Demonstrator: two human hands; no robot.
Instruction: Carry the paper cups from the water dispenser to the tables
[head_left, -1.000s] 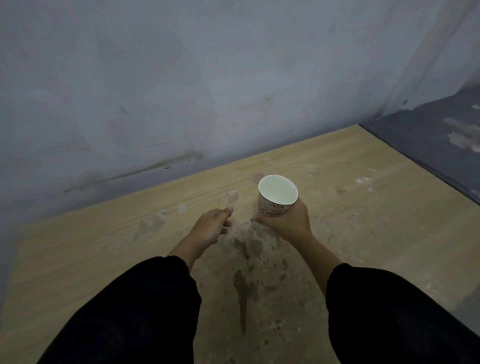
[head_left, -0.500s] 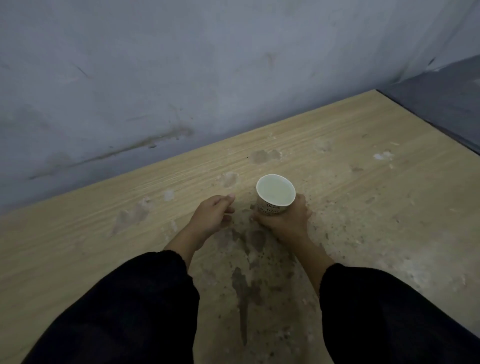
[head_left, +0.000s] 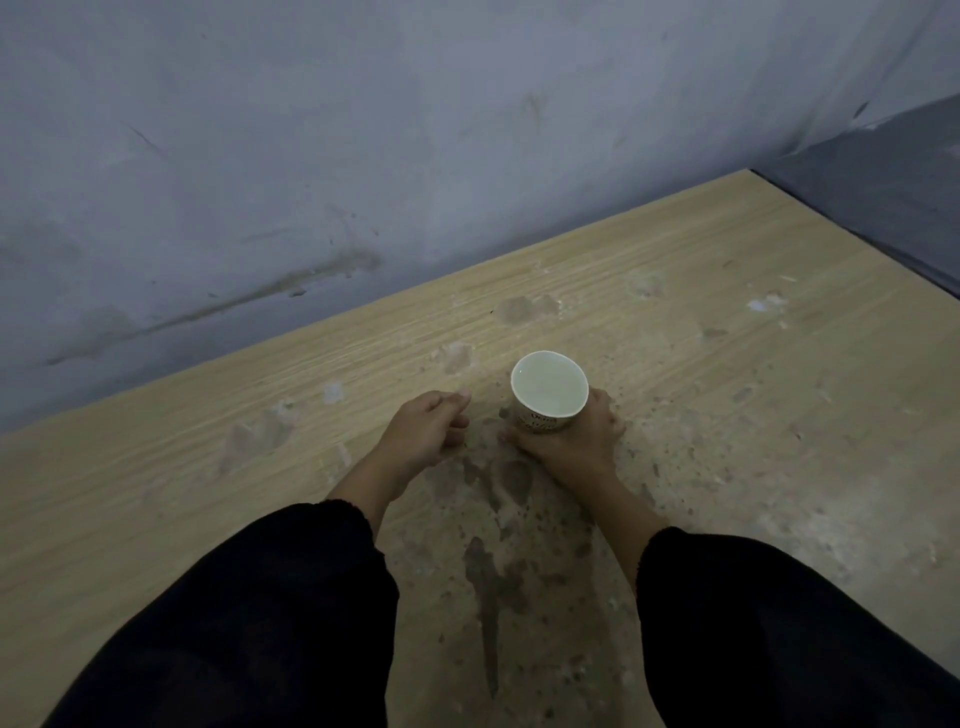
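A white paper cup (head_left: 548, 400) with dark printing on its side stands upright, its bottom at the wooden table (head_left: 727, 374). Pale liquid fills it. My right hand (head_left: 571, 441) wraps around the cup's lower half from the near side, its heel resting on the tabletop. My left hand (head_left: 423, 431) hovers just left of the cup, fingers loosely curled and holding nothing, a short gap away from it. Both arms wear black sleeves.
The tabletop is stained and dusty, with a dark streak (head_left: 488, 587) running toward me. A grey-blue wall (head_left: 363, 156) borders the table's far edge. At the right, beyond the table's edge, lies a dark floor (head_left: 893, 176).
My right hand has lowered the cup from above the table down onto its surface. The left hand has kept its place beside it. The view has tilted slightly.
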